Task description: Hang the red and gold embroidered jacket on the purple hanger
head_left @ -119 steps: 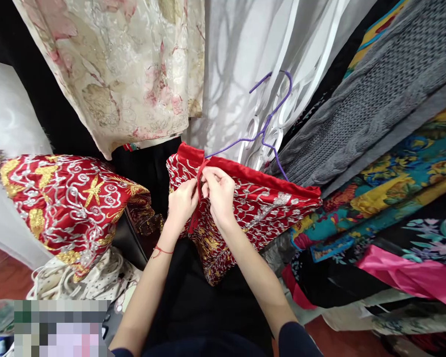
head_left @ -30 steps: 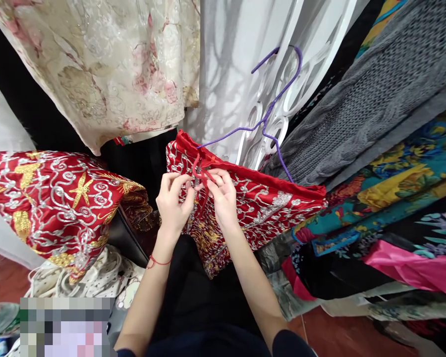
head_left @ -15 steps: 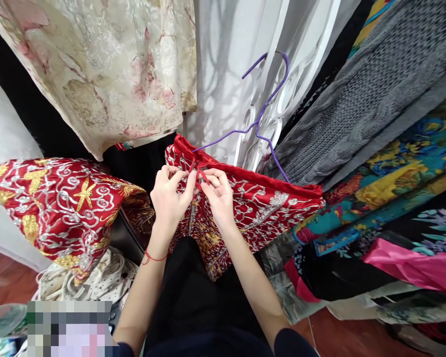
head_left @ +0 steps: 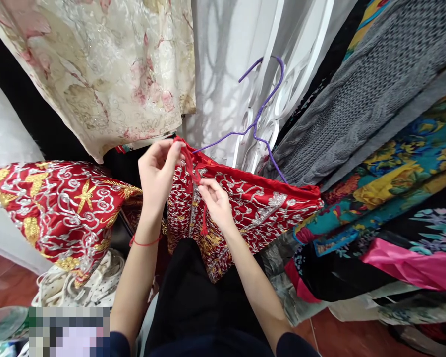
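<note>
While the red embroidered garment (head_left: 260, 203) hangs from the purple hanger (head_left: 258, 121) in front of the person, its red tie cord (head_left: 193, 166) is worked at the waistband by both hands. The upper end of the cord is pinched at the top edge of the waistband by the left hand (head_left: 156, 171), its grip closed on the cord between thumb and fingertips. A little lower, the cord is pinched by the right hand (head_left: 216, 201), thumb and forefinger pressed together on it, and a loose end is seen dangling below that hand against the embroidered cloth. A thin red string bracelet (head_left: 144, 242) is worn on the left wrist. The hanger's hook is caught on a white ornamental metal frame (head_left: 282, 99) behind the garment. To the left, a second red cloth with silver and gold embroidery (head_left: 59, 203) is draped, and above it a cream floral fabric (head_left: 107, 74) is hung. To the right, a grey knitted garment (head_left: 364, 94) and colourful floral fabrics (head_left: 394, 178) are stacked just beside the red garment.
</note>
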Motion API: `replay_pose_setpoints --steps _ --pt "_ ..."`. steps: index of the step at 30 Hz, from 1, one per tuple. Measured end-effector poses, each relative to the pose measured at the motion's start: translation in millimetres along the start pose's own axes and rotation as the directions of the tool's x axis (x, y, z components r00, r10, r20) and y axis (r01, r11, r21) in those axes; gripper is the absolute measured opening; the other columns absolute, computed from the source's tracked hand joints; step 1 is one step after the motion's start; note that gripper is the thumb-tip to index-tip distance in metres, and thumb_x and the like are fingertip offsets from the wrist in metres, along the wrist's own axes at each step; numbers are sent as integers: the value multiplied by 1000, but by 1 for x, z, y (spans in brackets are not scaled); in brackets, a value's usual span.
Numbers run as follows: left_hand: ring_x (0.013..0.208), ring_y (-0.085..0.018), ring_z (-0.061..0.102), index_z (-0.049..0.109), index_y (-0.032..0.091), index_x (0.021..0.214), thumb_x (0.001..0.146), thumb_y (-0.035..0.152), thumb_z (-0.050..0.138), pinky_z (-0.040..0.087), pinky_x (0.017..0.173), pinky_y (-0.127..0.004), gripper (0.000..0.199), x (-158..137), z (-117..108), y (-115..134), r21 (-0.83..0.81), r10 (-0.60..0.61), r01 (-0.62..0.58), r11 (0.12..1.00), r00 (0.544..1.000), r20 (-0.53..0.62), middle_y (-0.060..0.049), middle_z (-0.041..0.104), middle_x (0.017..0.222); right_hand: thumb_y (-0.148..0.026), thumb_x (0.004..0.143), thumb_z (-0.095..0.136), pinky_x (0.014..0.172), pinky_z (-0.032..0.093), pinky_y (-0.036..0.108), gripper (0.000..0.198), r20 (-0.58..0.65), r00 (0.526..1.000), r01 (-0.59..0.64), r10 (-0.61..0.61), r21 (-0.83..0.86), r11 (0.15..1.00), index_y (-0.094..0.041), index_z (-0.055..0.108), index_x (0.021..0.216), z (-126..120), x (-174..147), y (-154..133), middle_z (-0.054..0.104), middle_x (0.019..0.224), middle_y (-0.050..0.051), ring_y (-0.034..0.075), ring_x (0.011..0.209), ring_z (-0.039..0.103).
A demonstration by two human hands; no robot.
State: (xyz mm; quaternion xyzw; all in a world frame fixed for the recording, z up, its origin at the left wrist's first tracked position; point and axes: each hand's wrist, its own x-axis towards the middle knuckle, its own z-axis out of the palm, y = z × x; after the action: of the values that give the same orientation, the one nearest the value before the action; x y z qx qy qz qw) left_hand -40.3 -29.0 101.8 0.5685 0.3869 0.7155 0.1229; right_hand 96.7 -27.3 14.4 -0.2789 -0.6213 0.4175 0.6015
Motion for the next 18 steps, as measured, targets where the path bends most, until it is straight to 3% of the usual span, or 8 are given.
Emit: replay_pose_setpoints --steps 2,5,9,10,12,14,16,18 --pt "63 -6 62 68 19 90 87 46 71 49 55 -19 27 18 0 13 -46 136 -139 989 989 -48 2 67 78 -42 91 57 80 52 27 22 -10 1000 13 -14 -100 995 -23 67 94 0 0 5 62 92 2 15 86 61" --pt "61 -3 60 68 21 94 88 41 72 49 54 -18 21 31 1 31 -140 334 -349 927 935 -123 4 65 80 -39 94 55 77 52 28 23 -68 998 -1 -18 -262 965 -21 69 93 0 4 14 67 94 4 15 82 63" --pt "78 -8 64 72 27 90 87 36 74 56 71 -25 9 19 -8 40 -218 499 -525 823 851 -166 2 64 89 -32 97 49 89 51 33 25 -102 994 -18 -39 -513 858 -20 71 98 0 8 15 73 102 7 19 91 68" --pt "81 -11 65 73 28 82 86 40 73 58 75 -28 13 14 -14 39 -257 520 -521 814 851 -78 1 64 86 -30 97 48 91 51 34 26 -94 995 -15 -45 -557 830 -20 72 99 0 9 12 74 105 7 20 94 68" --pt "82 -19 68 72 28 63 86 57 63 59 78 -37 38 2 -31 32 -315 470 -383 868 837 279 -4 62 74 -29 97 48 95 50 36 26 -78 995 10 -69 -587 810 -20 73 101 -1 10 3 74 108 8 21 99 69" --pt "76 -26 70 67 27 50 82 75 51 59 72 -42 59 -5 -49 23 -208 271 -178 962 728 629 -9 62 62 -32 98 46 96 50 36 30 -72 993 42 -93 -521 852 -19 73 101 -2 13 -8 75 108 9 21 100 69" --pt "76 -32 71 67 27 48 73 86 48 58 65 -44 67 -8 -63 14 -32 83 -90 995 652 754 -15 65 61 -39 100 44 90 52 33 36 -70 995 35 -68 -402 915 -19 73 97 -3 19 -17 76 102 7 19 94 70" --pt "75 -32 72 69 26 52 69 85 55 58 62 -41 63 -9 -67 7 80 1 -102 992 623 782 -17 68 64 -49 99 44 82 54 31 43 -44 999 -5 -9 -303 953 -19 73 90 -1 28 -25 76 92 5 17 85 70"
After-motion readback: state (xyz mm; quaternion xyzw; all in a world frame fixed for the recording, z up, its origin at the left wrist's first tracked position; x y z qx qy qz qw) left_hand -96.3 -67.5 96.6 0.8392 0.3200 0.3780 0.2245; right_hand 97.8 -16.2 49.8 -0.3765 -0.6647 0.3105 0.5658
